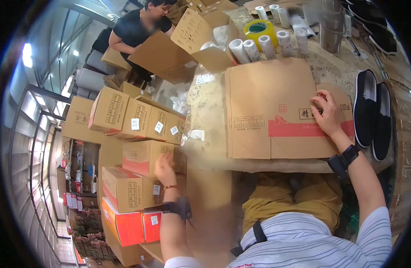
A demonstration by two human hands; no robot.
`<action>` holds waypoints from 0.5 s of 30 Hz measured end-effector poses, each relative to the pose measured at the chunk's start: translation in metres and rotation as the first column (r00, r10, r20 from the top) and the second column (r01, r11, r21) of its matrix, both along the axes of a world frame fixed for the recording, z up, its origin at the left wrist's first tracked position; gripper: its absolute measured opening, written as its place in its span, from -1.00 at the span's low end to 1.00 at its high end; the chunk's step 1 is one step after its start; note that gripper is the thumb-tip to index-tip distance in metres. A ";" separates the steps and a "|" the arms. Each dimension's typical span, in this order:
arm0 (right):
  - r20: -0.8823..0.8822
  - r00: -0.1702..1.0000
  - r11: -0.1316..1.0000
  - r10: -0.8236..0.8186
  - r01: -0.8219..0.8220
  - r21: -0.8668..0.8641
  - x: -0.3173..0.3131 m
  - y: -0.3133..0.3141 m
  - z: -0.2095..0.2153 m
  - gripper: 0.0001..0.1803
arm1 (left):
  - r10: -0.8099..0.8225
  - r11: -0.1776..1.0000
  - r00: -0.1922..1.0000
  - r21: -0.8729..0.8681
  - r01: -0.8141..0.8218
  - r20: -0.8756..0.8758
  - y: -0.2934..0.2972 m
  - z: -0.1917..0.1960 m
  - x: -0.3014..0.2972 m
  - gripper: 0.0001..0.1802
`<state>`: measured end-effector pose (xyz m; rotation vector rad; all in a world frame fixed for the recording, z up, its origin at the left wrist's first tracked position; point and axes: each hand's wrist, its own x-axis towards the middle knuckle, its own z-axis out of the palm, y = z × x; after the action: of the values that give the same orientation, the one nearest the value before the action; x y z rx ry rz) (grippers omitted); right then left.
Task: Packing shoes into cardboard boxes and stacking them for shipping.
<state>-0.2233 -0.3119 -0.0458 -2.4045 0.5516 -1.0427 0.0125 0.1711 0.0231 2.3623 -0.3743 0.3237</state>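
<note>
A flattened brown carton (277, 89) with a red printed band lies on the table in front of me. My right hand (328, 112) rests on its right part, the fingers bent and apart, gripping nothing that shows. My left hand (164, 166) is out to the left, at the stacked brown cartons (136, 154). Its fingers are smeared by motion, so whether it touches a box is unclear. To the right of the flat carton lies a pair of black cloth shoes (365, 107) with white edges.
Rolls of white labels (285, 43) and a yellow-green tape roll (261, 35) stand at the table's far side, near a grey bucket (331, 27). An open carton (212, 42) sits to their left. A co-worker (140, 31) stands behind it. Orange boxes (123, 222) lie below the stack.
</note>
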 end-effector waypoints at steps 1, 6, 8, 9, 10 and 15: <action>-0.009 1.000 1.000 0.002 -0.002 -0.004 0.000 0.001 0.000 -0.78 | 0.035 0.961 0.998 -0.272 -0.049 -0.056 0.007 -0.001 0.009 -0.74; -0.009 1.000 0.999 -0.001 0.001 -0.051 0.000 -0.001 -0.003 -0.78 | 0.078 0.865 0.977 -0.474 -0.167 -0.201 0.016 -0.010 0.032 -0.64; -0.024 1.000 0.999 -0.008 0.007 -0.054 0.000 0.002 -0.001 -0.78 | 0.084 0.858 0.981 -0.488 -0.159 -0.172 0.019 -0.015 0.037 -0.67; -0.037 0.999 0.998 -0.004 0.002 -0.056 -0.001 0.002 -0.001 -0.78 | 0.084 0.857 0.980 -0.489 -0.162 -0.178 0.022 -0.015 0.040 -0.67; -0.043 0.999 0.998 -0.004 0.001 -0.058 0.000 0.002 -0.001 -0.78 | 0.097 0.850 0.980 -0.498 -0.172 -0.173 0.026 -0.013 0.045 -0.67; -0.032 0.999 0.998 -0.031 0.030 -0.046 0.002 0.002 0.002 -0.79 | 0.124 0.887 0.989 -0.439 -0.145 -0.078 0.018 -0.026 0.048 -0.70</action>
<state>-0.2209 -0.3094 -0.0436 -2.4643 0.5836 -1.0411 0.0602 0.1887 -0.0026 1.9423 -0.0954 0.3727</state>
